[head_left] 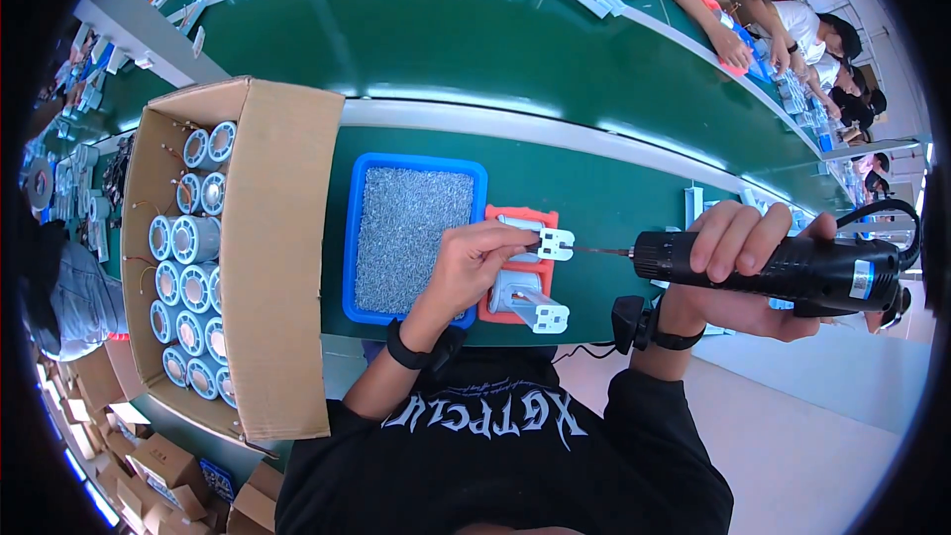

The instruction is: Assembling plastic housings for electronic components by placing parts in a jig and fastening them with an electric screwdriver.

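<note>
My right hand point(743, 243) is wrapped round a black electric screwdriver point(807, 272), held level with its thin bit pointing left. The bit's tip reaches the white slotted end plate point(557, 245) of the upper pale part. My left hand point(469, 260) is closed in a pinch against that plate's left side; what lies between the fingertips is too small to make out. Both pale parts rest in an orange holder point(525, 214). The lower white part point(548, 318) has its end plate sticking out over the table's near edge.
Left of the holder stands a blue tray point(351, 238) full of small metal screws point(411, 238). A tall cardboard box point(287, 258) of round pale housings point(196, 238) with wires stands further left. A rail point(555, 117) crosses behind. Co-workers' hands point(731, 45) are at the far right.
</note>
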### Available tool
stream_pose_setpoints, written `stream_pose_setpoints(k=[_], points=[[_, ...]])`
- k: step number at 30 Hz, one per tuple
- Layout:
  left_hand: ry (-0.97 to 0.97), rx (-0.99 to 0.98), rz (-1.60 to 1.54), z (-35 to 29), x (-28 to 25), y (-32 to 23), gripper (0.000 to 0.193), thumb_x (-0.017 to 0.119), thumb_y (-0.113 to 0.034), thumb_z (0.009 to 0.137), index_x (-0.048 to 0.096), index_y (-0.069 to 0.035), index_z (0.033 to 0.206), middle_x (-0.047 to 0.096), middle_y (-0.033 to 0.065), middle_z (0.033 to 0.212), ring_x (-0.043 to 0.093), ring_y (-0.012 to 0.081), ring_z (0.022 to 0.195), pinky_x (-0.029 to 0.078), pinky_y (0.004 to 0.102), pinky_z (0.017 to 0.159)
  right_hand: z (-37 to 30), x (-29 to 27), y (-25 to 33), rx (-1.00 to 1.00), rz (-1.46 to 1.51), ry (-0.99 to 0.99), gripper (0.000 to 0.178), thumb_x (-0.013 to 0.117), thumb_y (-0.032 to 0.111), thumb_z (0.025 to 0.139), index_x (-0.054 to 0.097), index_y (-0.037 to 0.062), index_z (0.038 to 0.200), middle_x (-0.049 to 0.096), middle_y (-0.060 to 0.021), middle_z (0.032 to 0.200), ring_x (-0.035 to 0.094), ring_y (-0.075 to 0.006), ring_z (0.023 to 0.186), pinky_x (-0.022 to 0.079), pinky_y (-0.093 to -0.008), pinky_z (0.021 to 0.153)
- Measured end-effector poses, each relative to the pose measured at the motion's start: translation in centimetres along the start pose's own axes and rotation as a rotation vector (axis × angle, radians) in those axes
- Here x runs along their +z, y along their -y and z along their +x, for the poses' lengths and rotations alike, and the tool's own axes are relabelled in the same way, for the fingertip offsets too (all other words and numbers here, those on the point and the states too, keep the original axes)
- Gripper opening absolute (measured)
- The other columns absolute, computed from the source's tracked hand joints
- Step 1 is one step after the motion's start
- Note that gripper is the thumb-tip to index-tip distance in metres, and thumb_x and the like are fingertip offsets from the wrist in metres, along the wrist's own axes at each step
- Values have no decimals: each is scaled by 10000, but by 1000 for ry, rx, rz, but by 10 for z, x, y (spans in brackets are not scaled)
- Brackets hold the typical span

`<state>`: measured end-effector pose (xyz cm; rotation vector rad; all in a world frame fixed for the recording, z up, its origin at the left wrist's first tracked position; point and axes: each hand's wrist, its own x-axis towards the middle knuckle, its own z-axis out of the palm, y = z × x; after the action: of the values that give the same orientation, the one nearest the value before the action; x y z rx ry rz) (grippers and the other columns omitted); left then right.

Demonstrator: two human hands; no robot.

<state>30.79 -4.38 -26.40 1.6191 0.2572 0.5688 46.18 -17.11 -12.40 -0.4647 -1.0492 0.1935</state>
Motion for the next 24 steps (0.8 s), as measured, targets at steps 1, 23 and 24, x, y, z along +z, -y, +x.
stream_pose_setpoints(k=[1,23,24], points=[[-12,26,33,-1,0,0,140,655,52,783,700,17,911,699,126,870,680,207,782,528,291,695,2,3,-1,-7,-28,3,793,542,613,836,338,107,1412,490,-92,736,489,-179,488,459,-318,439],[8,86,340,-9,3,24,468,762,-25,654,645,-75,1104,623,105,1155,571,310,1110,448,411,969,2,12,-23,181,-94,332,796,714,589,733,441,132,1324,535,-59,704,529,-149,460,515,-272,416],[-1,83,335,-9,3,24,465,765,-19,647,650,-74,1094,625,103,1148,573,308,1105,452,410,966,2,11,-23,187,-89,331,796,714,589,733,441,132,1324,535,-59,704,529,-149,460,515,-272,416]])
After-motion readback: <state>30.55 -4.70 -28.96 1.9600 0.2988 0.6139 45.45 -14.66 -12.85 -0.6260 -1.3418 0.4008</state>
